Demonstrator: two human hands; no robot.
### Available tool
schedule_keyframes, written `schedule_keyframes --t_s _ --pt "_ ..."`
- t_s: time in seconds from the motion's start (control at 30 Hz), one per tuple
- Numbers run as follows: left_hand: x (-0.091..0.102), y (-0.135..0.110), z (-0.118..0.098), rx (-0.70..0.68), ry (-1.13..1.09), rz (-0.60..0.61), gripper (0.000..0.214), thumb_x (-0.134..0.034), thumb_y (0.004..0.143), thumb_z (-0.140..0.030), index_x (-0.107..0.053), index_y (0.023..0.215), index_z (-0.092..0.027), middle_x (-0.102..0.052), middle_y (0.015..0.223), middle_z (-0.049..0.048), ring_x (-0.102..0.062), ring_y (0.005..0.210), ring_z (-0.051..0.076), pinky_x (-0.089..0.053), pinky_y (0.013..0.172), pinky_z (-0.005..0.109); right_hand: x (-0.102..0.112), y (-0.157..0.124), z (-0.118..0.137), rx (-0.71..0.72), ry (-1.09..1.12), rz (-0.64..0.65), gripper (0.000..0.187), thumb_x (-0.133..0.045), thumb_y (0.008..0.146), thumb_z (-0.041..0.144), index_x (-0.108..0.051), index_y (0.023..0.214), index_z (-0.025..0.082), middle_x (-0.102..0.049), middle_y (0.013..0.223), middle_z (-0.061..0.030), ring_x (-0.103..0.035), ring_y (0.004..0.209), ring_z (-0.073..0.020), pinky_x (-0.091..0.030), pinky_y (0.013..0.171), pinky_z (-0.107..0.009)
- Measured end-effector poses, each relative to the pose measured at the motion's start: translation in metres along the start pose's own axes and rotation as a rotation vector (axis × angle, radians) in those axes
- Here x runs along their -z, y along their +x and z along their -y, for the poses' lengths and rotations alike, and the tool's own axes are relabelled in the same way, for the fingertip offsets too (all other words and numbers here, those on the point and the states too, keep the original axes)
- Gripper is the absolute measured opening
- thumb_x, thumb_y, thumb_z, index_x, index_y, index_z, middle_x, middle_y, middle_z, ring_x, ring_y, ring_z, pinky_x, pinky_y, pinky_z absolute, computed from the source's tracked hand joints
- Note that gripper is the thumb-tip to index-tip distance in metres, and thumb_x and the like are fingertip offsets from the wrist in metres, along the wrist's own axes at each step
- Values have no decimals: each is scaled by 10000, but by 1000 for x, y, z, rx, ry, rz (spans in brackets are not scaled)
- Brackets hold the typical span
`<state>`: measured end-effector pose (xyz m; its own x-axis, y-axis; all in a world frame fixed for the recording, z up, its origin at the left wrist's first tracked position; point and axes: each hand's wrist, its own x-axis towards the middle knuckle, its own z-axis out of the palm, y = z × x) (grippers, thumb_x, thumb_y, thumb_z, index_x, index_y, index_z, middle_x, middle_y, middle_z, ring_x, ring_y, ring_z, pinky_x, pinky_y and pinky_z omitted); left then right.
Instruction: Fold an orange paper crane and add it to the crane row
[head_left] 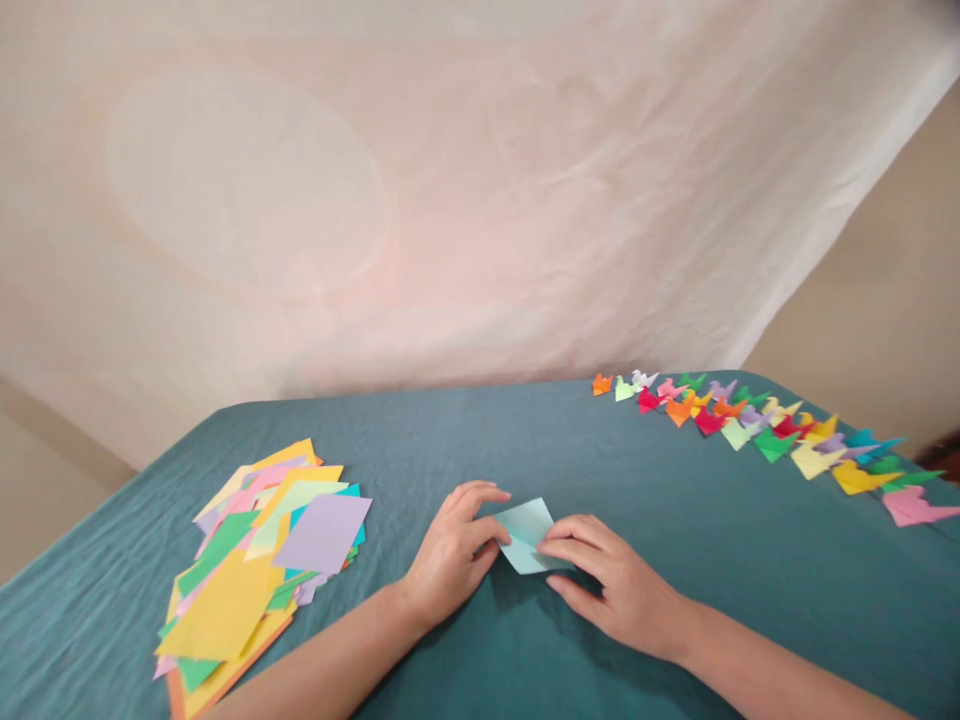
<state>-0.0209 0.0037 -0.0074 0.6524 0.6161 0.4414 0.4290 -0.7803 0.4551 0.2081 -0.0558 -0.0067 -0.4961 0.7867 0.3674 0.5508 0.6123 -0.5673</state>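
Observation:
A small light blue square of origami paper (527, 523) lies between my hands, turned with its corners to the sides and a faint crease across it. My left hand (459, 545) grips its left corner, the index finger at the edge and the thumb lower down. Over the right corner are the fingers of my right hand (596, 570), with the thumb at the lower edge. Part of that corner is hidden beneath those fingers.
To the left, a loose heap of coloured paper squares (229, 605) is topped by a lilac sheet (319, 535). Rows of small folded paper birds (776, 443) stand at the right on the green tablecloth (450, 430). A pale cloth (465, 200) hangs behind the table.

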Motion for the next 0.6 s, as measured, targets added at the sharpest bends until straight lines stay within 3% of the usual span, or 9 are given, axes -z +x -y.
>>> schedule_keyframes --t_s 0.17,0.43,0.6 --pt "2 2 -5 42 84 -5 243 -517 724 3 -616 813 -200 -502 1197 44 -381 1189 231 -345 987 422 -1 -4 3 40 -19 26 328 -519 829 163 -536 1155 197 -564 1059 -86 -530 969 -195 -461 859 -352" --pt "2 -10 -57 224 214 143 231 -585 795 -191 -595 1020 -238 -585 1050 40 -549 945 213 -464 813 358 -5 -5 5 72 -6 17 478 -460 762 28 -490 1217 171 -528 1133 -103 -508 1041 -194 -452 910 -341" --pt "-12 -21 -47 158 210 53 222 -504 859 -176 -629 1025 -254 -632 1049 33 -584 967 200 -476 824 347 -6 -8 3 83 -19 29 578 -385 720 -36 -462 1255 170 -519 1171 -103 -498 1075 -184 -446 931 -347"
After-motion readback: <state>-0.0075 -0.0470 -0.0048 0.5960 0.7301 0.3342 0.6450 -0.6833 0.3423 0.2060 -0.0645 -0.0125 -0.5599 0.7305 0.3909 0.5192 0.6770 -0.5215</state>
